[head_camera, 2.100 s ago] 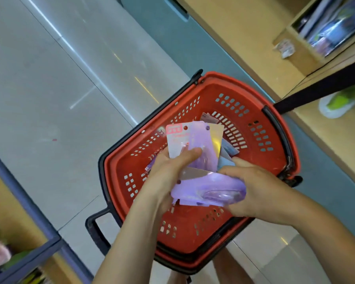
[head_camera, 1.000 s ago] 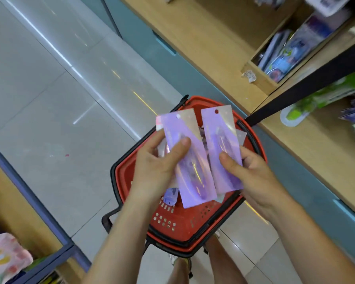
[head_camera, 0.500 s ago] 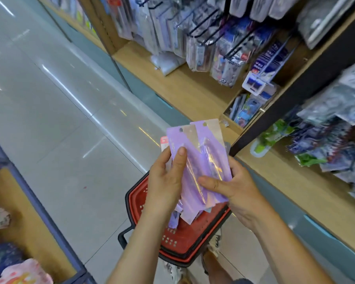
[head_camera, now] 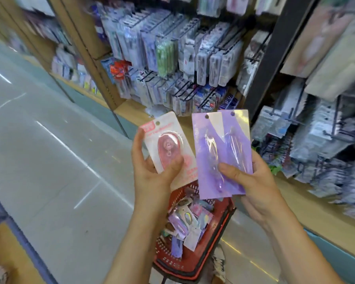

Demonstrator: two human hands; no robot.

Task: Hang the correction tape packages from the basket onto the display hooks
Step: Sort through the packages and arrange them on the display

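Observation:
My left hand point(head_camera: 152, 171) grips a pink correction tape package point(head_camera: 168, 146) held upright, its hang hole at the top. My right hand point(head_camera: 248, 177) pinches two overlapping purple correction tape packages point(head_camera: 219, 152), thumb across their lower front. Both hands are raised in front of the display hooks point(head_camera: 193, 87), black wire pegs loaded with blurred stationery packs. Below my hands the red basket point(head_camera: 219, 228) sits on the floor with several more packages point(head_camera: 184, 222) inside.
A wooden shelf ledge point(head_camera: 131, 111) runs under the hooks, with a teal base panel below. A black upright post point(head_camera: 275, 56) splits the display; more hanging packs point(head_camera: 316, 140) fill the right section. Grey tiled floor point(head_camera: 49, 160) lies to the left. My shoe point(head_camera: 219, 263) is beside the basket.
The view swung up from the basket to the display. My hands rose and separated: the pink package stays in my left hand, the two purple ones went with my right.

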